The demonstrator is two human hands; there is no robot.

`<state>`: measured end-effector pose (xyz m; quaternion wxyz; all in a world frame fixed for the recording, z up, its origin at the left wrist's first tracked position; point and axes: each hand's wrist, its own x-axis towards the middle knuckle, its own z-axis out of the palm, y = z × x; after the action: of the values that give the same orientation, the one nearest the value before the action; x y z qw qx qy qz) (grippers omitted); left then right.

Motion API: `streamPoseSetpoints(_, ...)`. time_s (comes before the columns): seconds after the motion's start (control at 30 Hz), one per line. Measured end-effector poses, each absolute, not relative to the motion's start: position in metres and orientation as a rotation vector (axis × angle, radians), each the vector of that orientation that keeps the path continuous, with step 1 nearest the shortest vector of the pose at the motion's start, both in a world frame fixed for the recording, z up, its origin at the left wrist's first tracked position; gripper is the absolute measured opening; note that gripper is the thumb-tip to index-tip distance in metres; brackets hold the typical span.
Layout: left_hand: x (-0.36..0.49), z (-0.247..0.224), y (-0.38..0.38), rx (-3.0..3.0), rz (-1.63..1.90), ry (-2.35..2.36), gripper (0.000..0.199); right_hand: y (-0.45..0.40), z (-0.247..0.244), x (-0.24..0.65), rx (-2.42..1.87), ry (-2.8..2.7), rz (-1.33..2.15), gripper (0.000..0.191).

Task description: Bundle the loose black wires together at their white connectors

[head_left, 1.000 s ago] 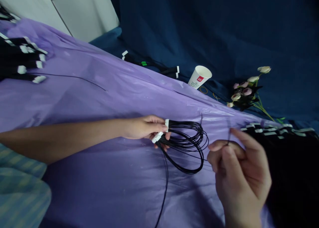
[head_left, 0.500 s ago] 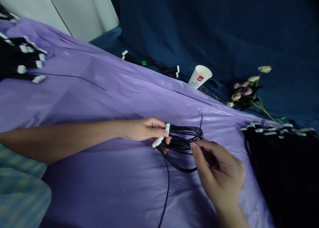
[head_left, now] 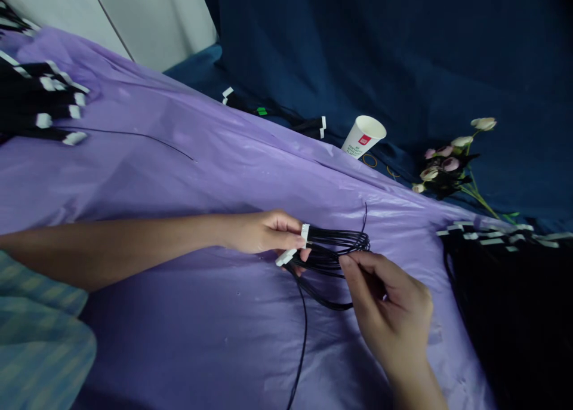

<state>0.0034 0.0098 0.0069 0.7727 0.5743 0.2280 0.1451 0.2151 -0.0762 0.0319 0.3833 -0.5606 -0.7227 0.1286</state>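
My left hand (head_left: pixel 277 234) grips the white connector ends (head_left: pixel 286 256) of a looped bundle of thin black cables (head_left: pixel 335 238) above the purple cloth (head_left: pixel 215 314). At the right end of the loops, my right hand (head_left: pixel 389 296) pinches thumb and forefinger together on the black strands; exactly which strand is between them is hidden. One loose cable (head_left: pixel 304 332) hangs from the bundle towards the bottom edge. A short thin end sticks up above the loops.
Black cables with white connectors are piled at the left (head_left: pixel 27 99) and the right (head_left: pixel 514 302). Along the far side are a paper cup (head_left: pixel 364 136), artificial flowers (head_left: pixel 450 164) and a few more cables (head_left: pixel 277 114). A single cable (head_left: pixel 147 136) lies at upper left.
My right hand has shifted slightly left against the bundle. My left hand keeps its hold on the connectors. The surroundings appear a little further right in the view.
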Motion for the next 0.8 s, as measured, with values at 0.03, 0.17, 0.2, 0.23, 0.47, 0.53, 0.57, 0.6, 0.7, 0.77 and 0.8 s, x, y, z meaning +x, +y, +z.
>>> streamPoseSetpoints(0.03,0.0036,0.0067,0.0098,1.249,0.318,0.492,0.035,-0.0763,0.0324,0.2151,-1.441,-1.841,0.359,0.012)
streamPoseSetpoints(0.17,0.0035,0.0054,0.0101,1.281,0.322,0.480,0.038,-0.0766,0.0337,0.2141,-1.486,-1.827,0.419,0.018)
streamPoseSetpoints(0.2,0.0033,0.0053,0.0101,1.291,0.324,0.478,0.038,-0.0765,0.0336,0.2139,-1.490,-1.830,0.419,0.019)
streamPoseSetpoints(0.23,0.0032,0.0055,0.0101,1.299,0.326,0.473,0.038,-0.0762,0.0334,0.2138,-1.491,-1.832,0.416,0.020)
streamPoseSetpoints(0.47,0.0024,0.0068,0.0100,1.319,0.319,0.498,0.030,-0.0759,0.0331,0.2142,-1.497,-1.820,0.441,0.020)
streamPoseSetpoints(0.53,0.0026,0.0060,0.0099,1.314,0.323,0.501,0.030,-0.0771,0.0337,0.2132,-1.519,-1.792,0.477,0.022)
streamPoseSetpoints(0.57,0.0027,0.0057,0.0098,1.313,0.324,0.506,0.030,-0.0777,0.0340,0.2126,-1.532,-1.776,0.493,0.023)
streamPoseSetpoints(0.6,0.0028,0.0055,0.0097,1.313,0.326,0.508,0.030,-0.0782,0.0343,0.2121,-1.544,-1.762,0.505,0.023)
streamPoseSetpoints(0.7,0.0031,0.0060,0.0091,1.319,0.332,0.508,0.029,-0.0785,0.0344,0.2120,-1.551,-1.748,0.520,0.023)
streamPoseSetpoints(0.77,0.0031,0.0064,0.0089,1.323,0.339,0.512,0.030,-0.0779,0.0339,0.2134,-1.530,-1.764,0.515,0.023)
streamPoseSetpoints(0.8,0.0030,0.0062,0.0089,1.325,0.341,0.515,0.030,-0.0775,0.0335,0.2143,-1.517,-1.777,0.509,0.023)
